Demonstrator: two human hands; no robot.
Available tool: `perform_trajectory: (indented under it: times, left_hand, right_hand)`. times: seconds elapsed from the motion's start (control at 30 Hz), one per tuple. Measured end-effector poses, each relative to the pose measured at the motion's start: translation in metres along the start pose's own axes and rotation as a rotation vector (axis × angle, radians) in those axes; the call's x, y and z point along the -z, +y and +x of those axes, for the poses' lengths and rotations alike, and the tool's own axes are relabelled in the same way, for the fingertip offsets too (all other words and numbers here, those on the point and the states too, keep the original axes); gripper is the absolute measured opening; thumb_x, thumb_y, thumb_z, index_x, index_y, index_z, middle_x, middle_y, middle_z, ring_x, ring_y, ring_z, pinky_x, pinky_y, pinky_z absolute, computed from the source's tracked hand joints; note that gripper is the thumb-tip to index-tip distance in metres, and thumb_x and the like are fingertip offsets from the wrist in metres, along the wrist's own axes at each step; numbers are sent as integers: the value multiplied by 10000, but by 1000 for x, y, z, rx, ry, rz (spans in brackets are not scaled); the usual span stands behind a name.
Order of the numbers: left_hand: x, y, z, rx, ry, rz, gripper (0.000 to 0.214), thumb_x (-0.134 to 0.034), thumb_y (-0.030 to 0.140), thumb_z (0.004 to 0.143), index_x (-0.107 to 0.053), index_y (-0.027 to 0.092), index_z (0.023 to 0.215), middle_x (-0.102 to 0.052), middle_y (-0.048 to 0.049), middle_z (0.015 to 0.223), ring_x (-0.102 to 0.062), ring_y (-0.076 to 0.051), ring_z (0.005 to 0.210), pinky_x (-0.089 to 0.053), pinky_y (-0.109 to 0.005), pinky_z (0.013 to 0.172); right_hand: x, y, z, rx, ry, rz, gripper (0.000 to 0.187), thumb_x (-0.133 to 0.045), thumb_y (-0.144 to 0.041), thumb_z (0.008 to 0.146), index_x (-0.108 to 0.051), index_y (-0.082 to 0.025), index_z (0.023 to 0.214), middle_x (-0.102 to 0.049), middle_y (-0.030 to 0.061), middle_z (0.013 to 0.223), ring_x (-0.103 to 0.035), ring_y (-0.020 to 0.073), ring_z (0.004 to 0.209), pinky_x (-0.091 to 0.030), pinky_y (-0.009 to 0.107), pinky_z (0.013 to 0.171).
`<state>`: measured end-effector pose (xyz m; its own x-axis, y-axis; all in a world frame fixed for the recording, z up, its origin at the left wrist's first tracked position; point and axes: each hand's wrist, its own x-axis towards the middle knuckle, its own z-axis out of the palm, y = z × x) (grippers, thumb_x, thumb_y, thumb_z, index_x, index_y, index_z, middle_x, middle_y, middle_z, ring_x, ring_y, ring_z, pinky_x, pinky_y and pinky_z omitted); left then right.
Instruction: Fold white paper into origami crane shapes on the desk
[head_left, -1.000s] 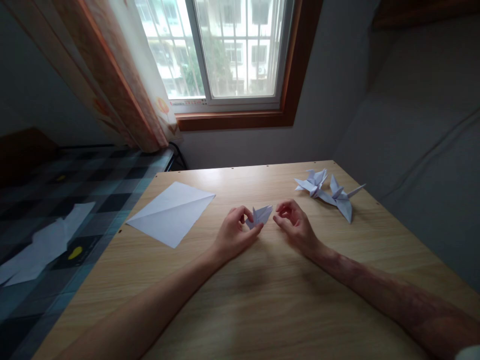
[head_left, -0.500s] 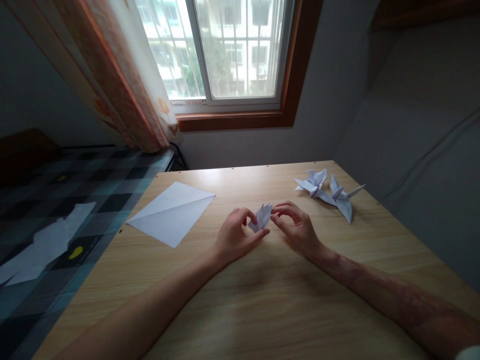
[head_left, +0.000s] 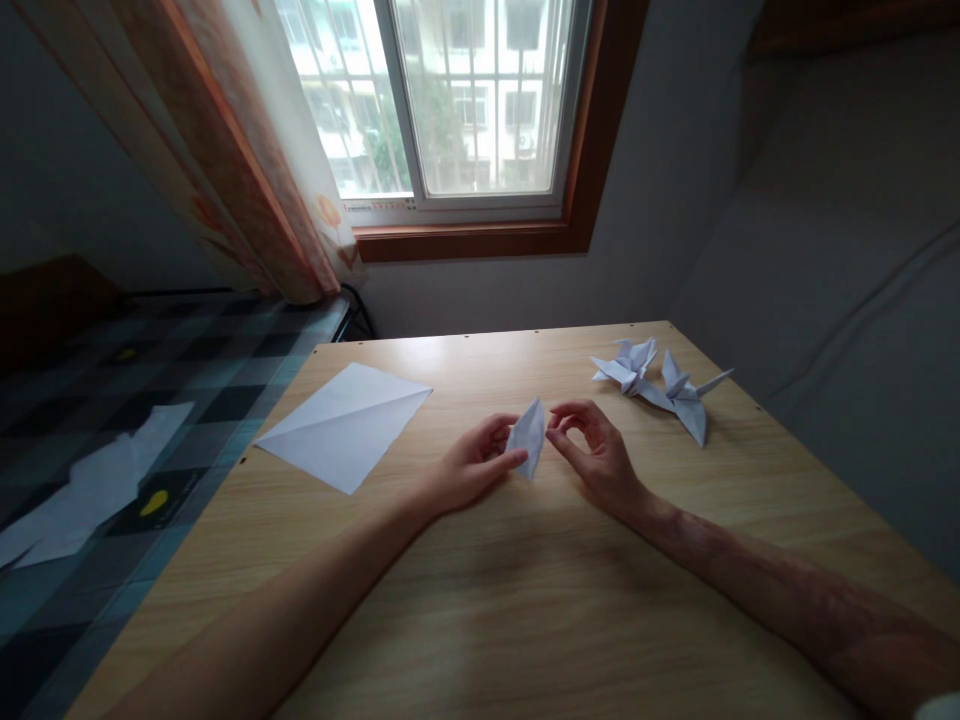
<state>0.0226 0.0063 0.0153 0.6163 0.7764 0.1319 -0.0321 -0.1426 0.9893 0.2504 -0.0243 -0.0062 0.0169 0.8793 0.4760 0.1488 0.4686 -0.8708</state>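
A small piece of folded white paper, pointed at top and bottom, stands upright over the table's middle. My left hand grips its left side, with the thumb across the near face and the fingers curled behind. Just to the right, my right hand has its thumb and index finger curled into a ring, tips close together. Those tips are beside the paper's right edge, with a narrow gap and nothing visible in them.
Folded white paper cranes rest at the wooden table's back right. A creased white sheet lies flat at the left. More white paper is on the checked bed cover. A window and curtain are behind.
The folded paper has turned in my left hand: several fanned points showed before, now one smooth flat face. My left thumb has shifted onto that face. My right hand stays close by.
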Motion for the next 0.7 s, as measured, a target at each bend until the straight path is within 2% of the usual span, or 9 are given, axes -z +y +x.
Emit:
perform_trajectory:
  times: [0.1, 0.27, 0.37, 0.5, 0.7]
  left_hand:
    - [3, 3, 0, 30, -15, 55, 470, -717, 596, 985, -720, 184, 1211, -733, -82, 1132, -660, -230, 1009, -513, -316, 864]
    - [5, 4, -1, 60, 13, 143, 445, -646, 600, 1022, -733, 172, 1102, -679, -28, 937, -583, -188, 856, -460, -285, 761]
    - [6, 3, -1, 80, 17, 110, 450, -656, 601, 1012, -741, 165, 1090, -651, -25, 898, -550, -179, 817, -427, -281, 717]
    - [8, 0, 0, 89, 18, 19, 442, -698, 600, 982, -745, 170, 1073, -635, -23, 885, -542, -170, 797, -414, -275, 695]
    - [9, -4, 0, 109, -9, -48, 421, -711, 582, 986, -735, 168, 1052, -605, -21, 863, -519, -157, 773, -401, -263, 659]
  right_hand:
    - [0, -3, 0, 20, -32, -9, 254, -765, -390, 1007, -666, -273, 1209, -710, 39, 1017, -674, 224, 880, -573, 413, 908]
    - [0, -3, -1, 33, -56, -20, 265, -760, -381, 1012, -659, -276, 1233, -713, 44, 1055, -674, 218, 875, -572, 408, 893]
    - [0, -3, 0, 24, -58, -33, 293, -772, -406, 1001, -656, -271, 1233, -718, 48, 1065, -674, 216, 859, -575, 410, 888]
    - [0, -7, 2, 34, -82, -69, 236, -761, -439, 1003, -694, -256, 1136, -722, 65, 1085, -662, 217, 852, -583, 406, 871]
    - [1, -10, 2, 37, -95, -62, 185, -752, -404, 1009, -699, -248, 1093, -717, 58, 1073, -647, 205, 834, -570, 387, 849]
